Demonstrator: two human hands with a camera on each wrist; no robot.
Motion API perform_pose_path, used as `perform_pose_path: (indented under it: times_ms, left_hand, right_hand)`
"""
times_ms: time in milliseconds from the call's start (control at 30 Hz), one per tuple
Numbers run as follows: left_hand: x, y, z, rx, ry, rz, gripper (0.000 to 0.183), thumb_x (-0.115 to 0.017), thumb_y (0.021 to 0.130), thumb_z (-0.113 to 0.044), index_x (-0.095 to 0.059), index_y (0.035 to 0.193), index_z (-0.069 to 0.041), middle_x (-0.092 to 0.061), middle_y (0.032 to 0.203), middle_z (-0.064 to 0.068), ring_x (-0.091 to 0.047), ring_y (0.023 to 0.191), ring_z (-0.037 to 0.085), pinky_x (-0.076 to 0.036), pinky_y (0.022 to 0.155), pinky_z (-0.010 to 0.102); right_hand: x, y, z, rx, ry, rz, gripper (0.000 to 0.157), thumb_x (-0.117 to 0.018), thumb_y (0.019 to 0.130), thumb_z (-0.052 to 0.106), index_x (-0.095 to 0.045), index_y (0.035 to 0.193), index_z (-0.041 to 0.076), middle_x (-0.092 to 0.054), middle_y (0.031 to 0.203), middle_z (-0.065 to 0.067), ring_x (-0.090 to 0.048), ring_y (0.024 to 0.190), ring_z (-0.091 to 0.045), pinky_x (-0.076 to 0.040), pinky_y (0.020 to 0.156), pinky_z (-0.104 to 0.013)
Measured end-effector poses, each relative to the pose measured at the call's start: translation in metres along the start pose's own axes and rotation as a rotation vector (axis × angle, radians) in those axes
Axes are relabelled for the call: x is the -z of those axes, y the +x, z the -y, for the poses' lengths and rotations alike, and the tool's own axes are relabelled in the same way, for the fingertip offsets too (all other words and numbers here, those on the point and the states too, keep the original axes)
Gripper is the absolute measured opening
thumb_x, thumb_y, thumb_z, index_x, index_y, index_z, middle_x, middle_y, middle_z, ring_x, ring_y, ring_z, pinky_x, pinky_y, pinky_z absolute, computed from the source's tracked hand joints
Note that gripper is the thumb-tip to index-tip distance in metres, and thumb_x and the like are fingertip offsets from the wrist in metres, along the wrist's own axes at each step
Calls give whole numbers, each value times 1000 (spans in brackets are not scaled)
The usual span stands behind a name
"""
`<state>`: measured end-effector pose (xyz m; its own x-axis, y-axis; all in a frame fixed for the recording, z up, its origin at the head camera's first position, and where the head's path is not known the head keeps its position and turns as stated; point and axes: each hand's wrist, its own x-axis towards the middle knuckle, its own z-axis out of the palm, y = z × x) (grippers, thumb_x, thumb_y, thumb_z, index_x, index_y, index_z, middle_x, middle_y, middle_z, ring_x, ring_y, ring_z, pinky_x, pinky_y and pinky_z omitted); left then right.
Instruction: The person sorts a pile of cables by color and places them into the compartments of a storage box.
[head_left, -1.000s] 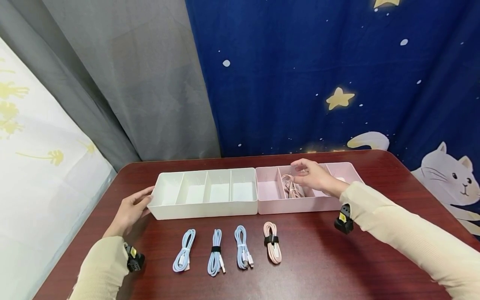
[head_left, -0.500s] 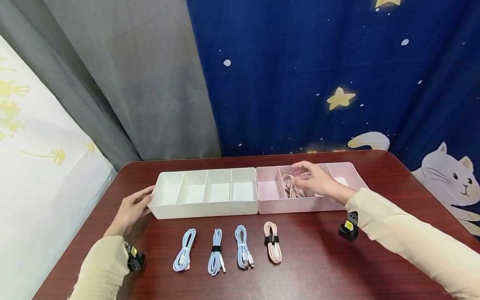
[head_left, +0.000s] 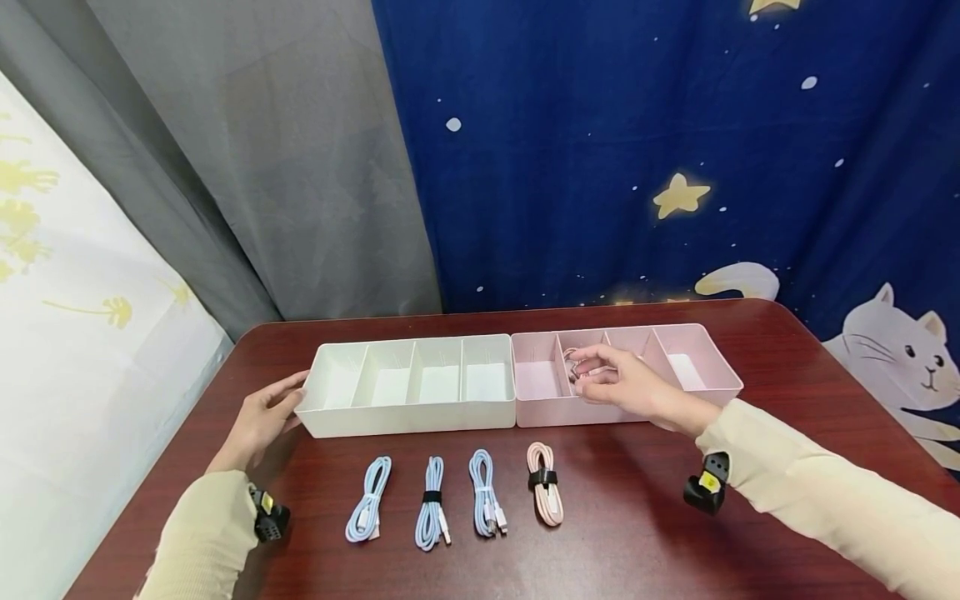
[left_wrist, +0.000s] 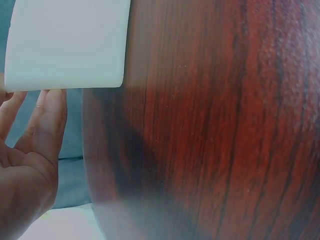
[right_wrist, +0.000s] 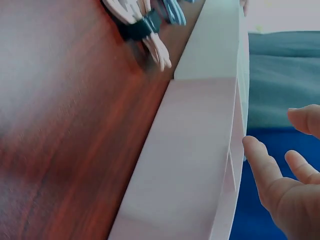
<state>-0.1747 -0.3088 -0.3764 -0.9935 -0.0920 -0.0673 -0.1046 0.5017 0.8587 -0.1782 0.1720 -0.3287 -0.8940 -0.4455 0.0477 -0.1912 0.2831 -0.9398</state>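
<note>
Cables are being stowed in divided boxes, and the step in hand looks to be settling a coiled pale-pink cable (head_left: 571, 363) in the second compartment from the left of a long pink plastic box (head_left: 585, 412). The right hand (head_left: 618, 383) is over that compartment, fingers spread and grasping nothing. The left hand (head_left: 258, 425) rests extended fingers against the outer end of a long white plastic box (head_left: 412, 418), steadying it, I judge, rather than gripping it. The boxes stand end to end on the dark-red wood-grain worktop (head_left: 630, 517).

In front lie three coiled light-blue cables (head_left: 432, 506) and a pink cable bound with a black strap (head_left: 544, 485). The next move probably calls for lifting the right hand clear of the dividers, then reaching forward of the boxes for one of these.

The right hand hides most of the compartment's cable; whether a fingertip touches it is hard to say. The right wrist view cuts off the blue cables.
</note>
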Motion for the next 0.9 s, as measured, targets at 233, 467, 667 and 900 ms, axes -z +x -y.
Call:
perform_pose_path:
  times_ms: [233, 467, 667, 900]
  left_hand:
    - [-1, -1, -2, 2, 0, -10, 55, -45, 91, -39, -36, 136, -9, -44, 125, 22, -53, 97, 14, -49, 77, 27]
    - [-1, 1, 1, 6, -21, -17, 56, -48, 89, -41, -38, 135, -10, -45, 125, 21, -54, 96, 15, -50, 75, 25]
    - [-1, -1, -1, 0, -13, 1, 53, -45, 92, -36, -36, 136, -10, -45, 125, 21, -53, 92, 7, -49, 76, 26]
    - [0, -2, -3, -13, -16, 21, 50, -44, 93, -31, -34, 137, -8, -44, 123, 23, -52, 88, -1, -49, 77, 26]
  right_hand:
    - [-11, -11, 0, 29, -8, 39, 44, -61, 81, 1, -42, 119, -11, -50, 106, -23, -56, 93, -28, -49, 75, -27]
    - [-22, -19, 2, 13, 86, 118, 44, -57, 81, -3, -38, 120, -14, -43, 109, -32, -51, 97, -41, -50, 75, -31]
    - [-29, -24, -4, -22, 98, 143, 45, -58, 82, 0, -38, 121, -14, -43, 110, -32, -56, 91, -27, -50, 75, -33]
    - [-36, -27, -13, -33, 113, 165, 48, -59, 81, 0, -37, 120, -16, -46, 108, -30, -56, 92, -30, -50, 74, -30]
